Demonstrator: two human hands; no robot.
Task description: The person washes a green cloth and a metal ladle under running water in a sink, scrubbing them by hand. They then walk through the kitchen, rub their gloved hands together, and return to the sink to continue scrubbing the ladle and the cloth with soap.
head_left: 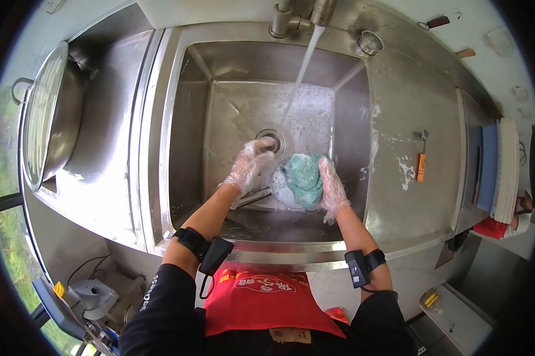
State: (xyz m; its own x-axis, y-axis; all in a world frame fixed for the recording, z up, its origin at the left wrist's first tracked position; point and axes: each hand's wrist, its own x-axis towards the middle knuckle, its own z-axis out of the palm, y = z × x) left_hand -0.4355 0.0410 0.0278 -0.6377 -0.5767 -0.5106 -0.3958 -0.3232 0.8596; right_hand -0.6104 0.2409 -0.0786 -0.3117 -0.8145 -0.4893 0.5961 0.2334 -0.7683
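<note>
A wet green cloth (303, 180) with suds on it is in my right hand (333, 185), whose gloved fingers press on its right side. My left hand (251, 164), in a clear plastic glove covered with foam, is over the sink floor, its fingers apart and reaching over the drain (271, 141). A round whitish, sudsy area (281, 188) shows beside the cloth, partly hidden by it. Long metallic pieces (252, 199) lie on the sink floor near my left wrist. Both hands are inside the steel sink (190, 148).
Water runs from the faucet (324, 12) into the sink. On the right counter lies an orange-handled tool (421, 166), and a small strainer (371, 43) sits behind it by the sink's corner. A large lidded pot (66, 113) stands at the left.
</note>
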